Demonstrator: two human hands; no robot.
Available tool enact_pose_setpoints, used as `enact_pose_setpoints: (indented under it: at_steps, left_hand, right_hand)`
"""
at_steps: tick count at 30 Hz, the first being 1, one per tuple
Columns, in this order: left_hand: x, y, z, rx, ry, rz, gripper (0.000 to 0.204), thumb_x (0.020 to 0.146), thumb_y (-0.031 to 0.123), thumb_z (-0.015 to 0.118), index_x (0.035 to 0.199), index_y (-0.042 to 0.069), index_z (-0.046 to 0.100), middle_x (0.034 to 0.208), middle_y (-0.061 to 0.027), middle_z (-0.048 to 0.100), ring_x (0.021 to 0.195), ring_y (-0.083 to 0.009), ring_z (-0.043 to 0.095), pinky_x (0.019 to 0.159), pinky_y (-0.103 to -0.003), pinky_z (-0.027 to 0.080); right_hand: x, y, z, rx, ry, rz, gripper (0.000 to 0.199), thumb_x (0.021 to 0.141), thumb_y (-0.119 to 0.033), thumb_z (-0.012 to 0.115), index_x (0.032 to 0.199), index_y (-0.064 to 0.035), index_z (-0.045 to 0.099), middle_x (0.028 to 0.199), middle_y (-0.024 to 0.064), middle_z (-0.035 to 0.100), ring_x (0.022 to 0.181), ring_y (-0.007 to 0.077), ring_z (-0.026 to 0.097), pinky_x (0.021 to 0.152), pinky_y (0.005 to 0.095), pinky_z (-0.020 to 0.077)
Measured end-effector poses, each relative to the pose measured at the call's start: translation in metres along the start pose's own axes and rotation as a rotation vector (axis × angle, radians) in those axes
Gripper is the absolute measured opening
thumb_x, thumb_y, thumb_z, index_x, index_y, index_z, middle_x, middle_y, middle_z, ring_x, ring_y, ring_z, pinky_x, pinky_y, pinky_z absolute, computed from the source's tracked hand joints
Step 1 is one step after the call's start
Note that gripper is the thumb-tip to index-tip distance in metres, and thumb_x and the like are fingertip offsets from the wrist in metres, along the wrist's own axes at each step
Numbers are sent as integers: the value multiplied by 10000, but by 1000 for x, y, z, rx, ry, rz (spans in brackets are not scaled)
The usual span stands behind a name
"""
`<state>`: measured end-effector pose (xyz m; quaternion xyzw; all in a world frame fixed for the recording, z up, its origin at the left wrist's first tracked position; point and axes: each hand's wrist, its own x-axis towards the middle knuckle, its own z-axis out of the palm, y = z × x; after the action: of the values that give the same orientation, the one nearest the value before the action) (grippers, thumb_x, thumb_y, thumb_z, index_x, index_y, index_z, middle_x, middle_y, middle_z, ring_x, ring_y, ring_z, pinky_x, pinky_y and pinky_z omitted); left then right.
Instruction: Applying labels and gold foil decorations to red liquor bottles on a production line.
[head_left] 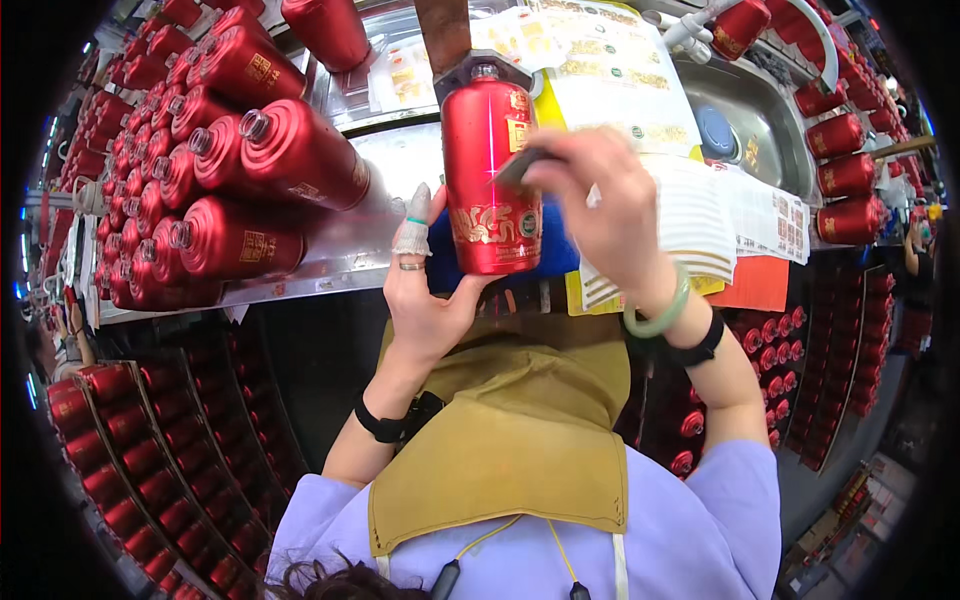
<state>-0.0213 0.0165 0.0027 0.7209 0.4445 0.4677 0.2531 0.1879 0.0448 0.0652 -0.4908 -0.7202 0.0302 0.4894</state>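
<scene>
Red metallic bottle with gold ornament (490, 180) stands upright at the centre of the view, raised above a shiny steel table (340, 250), a thin bright line of light running down its front. Left hand (425, 285) cups the bottle's base from below, palm up, its forefinger extended alongside the bottle and wearing a white fabric finger cot and a ring. Right hand (605, 205) presses against the bottle's right side, fingers curled together and pinching a small dark flat piece (520, 165) against the red surface. A pale green bangle (662, 310) and a black wristband (700, 345) circle the right wrist; another black band (385, 425) sits on the left. Both forearms rise from the lower edge, over a mustard-yellow apron (510, 440) worn on a lilac shirt. Beside the left hand, identical red bottles lie stacked on their sides (230, 170), necks facing the viewer. Sheets of gold-printed labels (610, 70) and white striped sheets (700, 220) lie beyond the right hand, near a steel sink basin (750, 120). More red bottles fill crates (130, 450) on the floor at both sides.
</scene>
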Motion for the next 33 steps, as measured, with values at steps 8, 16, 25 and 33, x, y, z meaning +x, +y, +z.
enact_pose_setpoints:
  at_steps: [8,16,25,33]
  left_hand:
    - [-4,-3,-4,-60,-115,-93,898,764,56,848,1531,-66,396,1432,-254,589,1318,-356,601,1103,-418,469]
    - [3,-3,-6,-91,-167,-121,954,769,32,834,1578,-34,332,1456,-246,570,1333,-352,585,1112,-413,454]
    - [-10,5,-2,-67,13,44,840,724,26,912,1460,-54,515,1437,-190,601,1294,-270,606,1114,-398,459]
    - [-12,4,4,-122,92,6,638,749,-22,874,1341,-39,636,1309,-168,682,1214,-293,653,1053,-392,509]
  right_hand:
    - [-8,-16,-3,84,-198,-270,235,796,-131,760,1028,-131,722,987,-2,697,830,212,630,799,386,490]
    - [-46,-4,-8,112,-186,-541,213,770,-70,739,974,-129,744,952,7,721,787,181,631,755,344,498]
    - [-46,25,-26,258,312,394,188,1018,-69,656,1198,-23,627,995,11,652,877,79,580,810,233,479]
    - [-49,-1,-10,635,-19,650,264,1066,-99,572,1313,-7,572,1079,20,609,966,64,540,873,227,458]
